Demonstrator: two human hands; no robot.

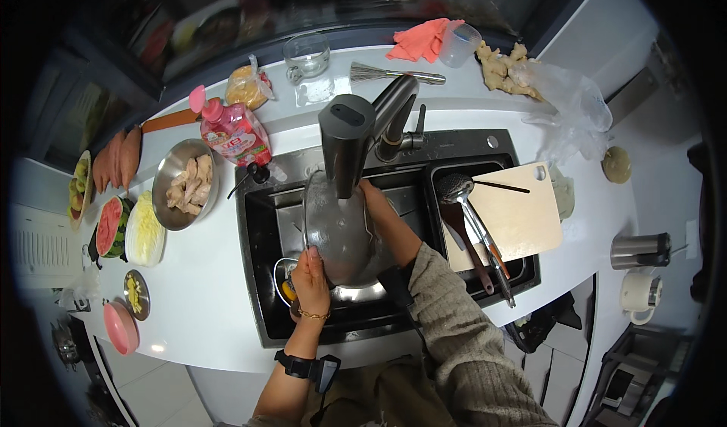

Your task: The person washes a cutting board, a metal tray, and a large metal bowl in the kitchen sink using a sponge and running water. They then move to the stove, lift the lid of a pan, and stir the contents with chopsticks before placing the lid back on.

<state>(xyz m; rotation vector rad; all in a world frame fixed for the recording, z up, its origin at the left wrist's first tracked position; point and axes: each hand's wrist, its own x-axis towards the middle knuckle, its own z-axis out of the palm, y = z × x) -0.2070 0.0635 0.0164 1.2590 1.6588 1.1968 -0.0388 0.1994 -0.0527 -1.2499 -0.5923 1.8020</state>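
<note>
Under the dark pull-out faucet, a round metal pan or bowl is tilted over the black sink; its surface looks wet. My left hand grips its near left rim, thumb on the outside. At its far right side, my right hand holds the edge, with the fingers partly hidden behind it. Below my left hand, a small container with a yellow thing shows partly in the sink. A slotted metal ladle, a brown spatula and a cutting board rest over the basin on the right.
Left on the counter stand a steel bowl of raw meat, napa cabbage, cut watermelon, a pink bowl and a pink soap bottle. Behind the sink are a glass mug, a whisk and ginger.
</note>
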